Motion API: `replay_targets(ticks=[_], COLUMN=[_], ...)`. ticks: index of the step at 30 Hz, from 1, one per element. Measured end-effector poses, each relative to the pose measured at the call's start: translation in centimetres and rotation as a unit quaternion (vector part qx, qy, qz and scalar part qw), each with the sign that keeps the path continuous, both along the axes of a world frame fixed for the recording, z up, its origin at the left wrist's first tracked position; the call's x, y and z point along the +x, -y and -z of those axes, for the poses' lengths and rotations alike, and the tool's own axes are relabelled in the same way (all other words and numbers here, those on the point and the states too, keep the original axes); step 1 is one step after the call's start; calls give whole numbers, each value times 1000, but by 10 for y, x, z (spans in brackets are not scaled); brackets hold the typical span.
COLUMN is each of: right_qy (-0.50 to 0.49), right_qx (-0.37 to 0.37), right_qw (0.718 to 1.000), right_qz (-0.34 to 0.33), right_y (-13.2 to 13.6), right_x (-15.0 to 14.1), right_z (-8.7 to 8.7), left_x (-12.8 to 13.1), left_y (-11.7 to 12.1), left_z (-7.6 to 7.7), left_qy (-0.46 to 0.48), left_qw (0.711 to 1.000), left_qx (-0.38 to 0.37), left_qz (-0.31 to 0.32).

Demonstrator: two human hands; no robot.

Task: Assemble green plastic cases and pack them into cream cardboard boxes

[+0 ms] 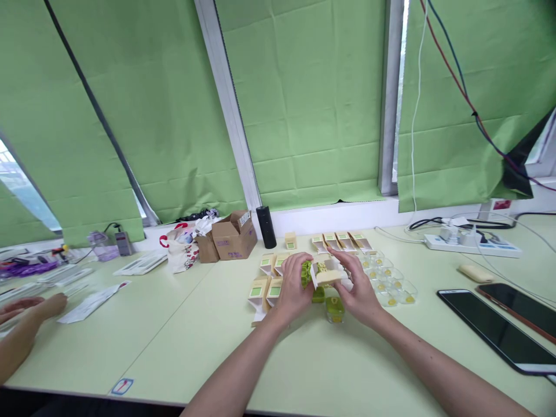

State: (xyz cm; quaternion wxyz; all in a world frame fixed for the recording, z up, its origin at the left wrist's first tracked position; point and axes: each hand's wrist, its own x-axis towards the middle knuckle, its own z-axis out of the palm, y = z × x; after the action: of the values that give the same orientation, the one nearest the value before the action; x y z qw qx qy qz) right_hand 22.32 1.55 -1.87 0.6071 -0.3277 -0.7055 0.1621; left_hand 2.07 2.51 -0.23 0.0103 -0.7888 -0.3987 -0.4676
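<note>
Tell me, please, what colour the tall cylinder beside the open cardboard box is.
The tall cylinder is black; it shows best in the head view.

a pale green table (174,359) carries small cartons (257,289), clear cups (384,278), a brown cardboard box (234,236), a black cylinder (266,227), a white power strip (473,246) and two phones (499,327).

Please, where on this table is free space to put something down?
Bare table lies between the white packet and the small boxes, between the forearms, and, narrower, between the clear cups and the nearer phone. It is crowded around the left hand and right hand, and at the far left beside another person's hand.
</note>
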Motion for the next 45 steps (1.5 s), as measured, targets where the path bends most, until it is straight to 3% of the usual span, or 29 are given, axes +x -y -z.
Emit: replay_targets(ticks=[8, 14, 17, 26, 34, 38, 45], right_qy=[14, 14, 14, 18, 23, 21, 20], right_qx=[22, 34, 32, 29, 23, 20, 38], right_qw=[996, 993, 992, 992, 993, 994, 995], right_qz=[82, 113, 122, 121, 114, 106, 91], right_y=[-8, -13, -13, -17, -17, -16, -16], right_x=[3, 2, 2, 3, 2, 1, 0], right_z=[8, 13, 13, 16, 18, 19, 20], left_x=[-9, -11, -10, -4, 3, 4, 3], left_y=[-2, 0, 2, 8, 2, 2, 1], left_z=[15, 17, 16, 5, 13, 11, 9], left_qy=[-23, -22, -3, 165, 352, 394, 401], left_qw=[987, 982, 985, 977, 906, 887, 885], left_qx=[158, 187, 171, 50, -120, -128, -153], left_qz=[5, -4, 6, 128, 201, 204, 181])
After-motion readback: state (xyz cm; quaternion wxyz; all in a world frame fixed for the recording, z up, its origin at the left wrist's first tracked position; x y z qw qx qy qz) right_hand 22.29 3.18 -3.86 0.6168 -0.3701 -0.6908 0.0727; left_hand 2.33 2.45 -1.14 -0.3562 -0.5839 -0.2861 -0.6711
